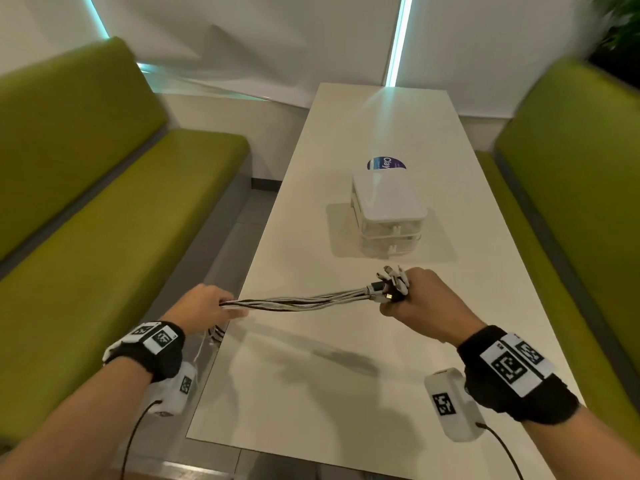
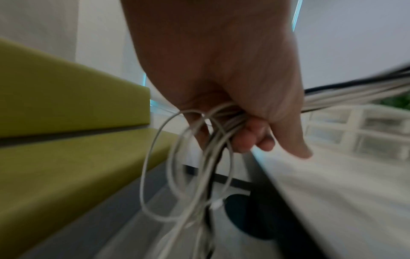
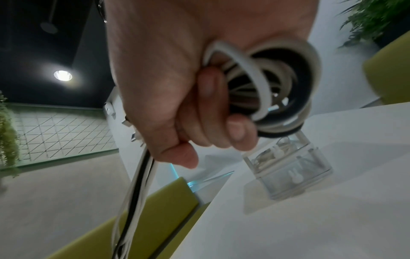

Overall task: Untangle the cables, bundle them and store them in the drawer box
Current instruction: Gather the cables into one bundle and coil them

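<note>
A bunch of white and dark cables [image 1: 304, 301] stretches taut between my two hands above the near part of the white table [image 1: 346, 393]. My left hand [image 1: 207, 306] grips one end off the table's left edge; loose white loops [image 2: 188, 166] hang below its fist. My right hand [image 1: 419, 303] grips the other end, with the plugs [image 1: 391, 282] sticking out past the fingers and coiled cable [image 3: 277, 84] wound in its grasp. The clear drawer box [image 1: 388, 213] with a white lid stands mid-table, beyond my right hand, both drawers closed.
Green benches flank the table: one on the left [image 1: 121, 209], one on the right [image 1: 571, 188]. A round blue sticker [image 1: 386, 164] lies behind the box. A plant [image 1: 620, 32] stands at the far right. Grey floor lies between the left bench and the table.
</note>
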Demonstrator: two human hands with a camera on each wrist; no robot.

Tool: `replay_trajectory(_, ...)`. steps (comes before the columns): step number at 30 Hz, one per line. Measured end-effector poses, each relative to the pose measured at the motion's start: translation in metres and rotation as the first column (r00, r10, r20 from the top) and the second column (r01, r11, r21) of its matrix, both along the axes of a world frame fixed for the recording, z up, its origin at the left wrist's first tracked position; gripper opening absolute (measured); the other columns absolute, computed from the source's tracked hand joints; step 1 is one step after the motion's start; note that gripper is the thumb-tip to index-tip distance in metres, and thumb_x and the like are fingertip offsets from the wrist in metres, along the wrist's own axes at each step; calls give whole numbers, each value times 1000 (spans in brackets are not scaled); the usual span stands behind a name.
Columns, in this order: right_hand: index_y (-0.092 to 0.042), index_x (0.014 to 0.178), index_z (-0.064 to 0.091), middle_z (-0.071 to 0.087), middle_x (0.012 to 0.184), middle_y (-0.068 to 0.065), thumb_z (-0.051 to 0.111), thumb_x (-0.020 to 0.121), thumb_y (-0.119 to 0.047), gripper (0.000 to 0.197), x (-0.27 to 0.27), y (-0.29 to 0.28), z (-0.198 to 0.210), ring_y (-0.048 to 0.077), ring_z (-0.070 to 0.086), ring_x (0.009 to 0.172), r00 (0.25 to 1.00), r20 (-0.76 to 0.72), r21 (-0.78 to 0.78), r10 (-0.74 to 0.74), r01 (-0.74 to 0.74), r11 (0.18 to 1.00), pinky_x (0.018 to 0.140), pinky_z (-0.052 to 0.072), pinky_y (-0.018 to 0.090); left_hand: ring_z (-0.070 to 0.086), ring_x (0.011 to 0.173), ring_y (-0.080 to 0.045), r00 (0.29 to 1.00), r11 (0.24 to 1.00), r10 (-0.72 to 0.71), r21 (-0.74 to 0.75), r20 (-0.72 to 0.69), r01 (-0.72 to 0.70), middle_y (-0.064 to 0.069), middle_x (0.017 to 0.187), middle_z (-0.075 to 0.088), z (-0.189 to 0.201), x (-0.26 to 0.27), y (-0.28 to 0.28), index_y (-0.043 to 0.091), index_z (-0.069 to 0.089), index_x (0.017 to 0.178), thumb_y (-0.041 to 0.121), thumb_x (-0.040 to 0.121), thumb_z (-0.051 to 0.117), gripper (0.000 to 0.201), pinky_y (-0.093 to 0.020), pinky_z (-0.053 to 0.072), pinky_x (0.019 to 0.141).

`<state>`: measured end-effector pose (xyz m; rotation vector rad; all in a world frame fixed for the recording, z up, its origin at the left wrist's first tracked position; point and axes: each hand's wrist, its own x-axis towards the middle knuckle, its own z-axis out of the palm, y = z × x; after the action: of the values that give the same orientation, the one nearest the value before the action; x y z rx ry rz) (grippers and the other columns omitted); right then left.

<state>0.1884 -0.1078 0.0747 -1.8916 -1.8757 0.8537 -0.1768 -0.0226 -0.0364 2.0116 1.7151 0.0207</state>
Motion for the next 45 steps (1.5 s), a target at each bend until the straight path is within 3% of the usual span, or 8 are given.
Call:
replay_trajectory(7,0,74,61,47,58,0,66,78,-16,17,2,-1,-6,11,34,46,1000,-2,-38,-18,18,999,44,27,22,65,98,-20,934,989,2,-134,-359,-54,-1,113,70,-40,-37,7,30,62,116,43,89,63,30,-32,50,83)
replay_trajectory(12,-2,71,57,50,59,1,67,78,-18,20,5,3,-5,15,39,49,999,-5,-46,-40,40,998,48,31,27,29,145,-28,875,909,-205,-416,-439,4,0,160,23,-22,-7,5,31,-1,155,30,76,79,112,-63,15,114)
replay_trajectory(16,-2,68,55,50,59,1,67,78,-17,21,4,4,-7,15,37,49,998,-34,-50,-52,51,997,49,30,27,8,151,-26,855,922,-269,-374,-443,96,-4,165,3,30,19,26,33,-4,155,14,82,68,103,-56,11,119)
replay_trajectory(18,-8,62,51,47,57,0,66,78,-17,24,2,4,-8,14,34,48,996,-67,-58,-56,52,997,48,29,26,7,150,-12,957,953,-272,-168,-100,253,5,164,7,54,44,24,37,11,154,15,87,65,89,-36,12,121)
replay_trajectory(22,-3,66,52,35,49,-6,67,74,-13,19,1,6,-5,12,26,44,983,-168,-72,-68,57,996,46,24,26,27,140,7,780,859,-481,37,401,511,22,155,29,81,137,-28,39,19,153,60,79,67,91,-17,20,115)
replay_trajectory(27,-12,64,46,25,50,2,62,75,-2,22,5,0,-3,20,21,43,881,-450,-206,-146,57,977,44,25,28,46,57,-5,801,938,-336,102,496,331,15,59,50,70,174,-42,21,62,92,60,91,50,41,-24,36,59)
replay_trajectory(33,-19,57,57,19,49,-1,57,86,8,39,-3,-2,-7,14,18,35,533,-813,-274,-234,5,962,36,28,24,40,52,-6,786,951,-305,212,538,224,15,53,46,70,164,-44,27,45,66,63,96,36,47,-24,30,56)
replay_trajectory(45,-24,53,41,17,50,-3,65,88,-35,44,-20,6,-12,14,16,42,328,-882,-249,-337,282,927,41,28,26,48,57,-18,866,920,-109,380,487,-98,5,55,49,63,175,-60,23,50,71,49,103,23,49,-38,39,63)
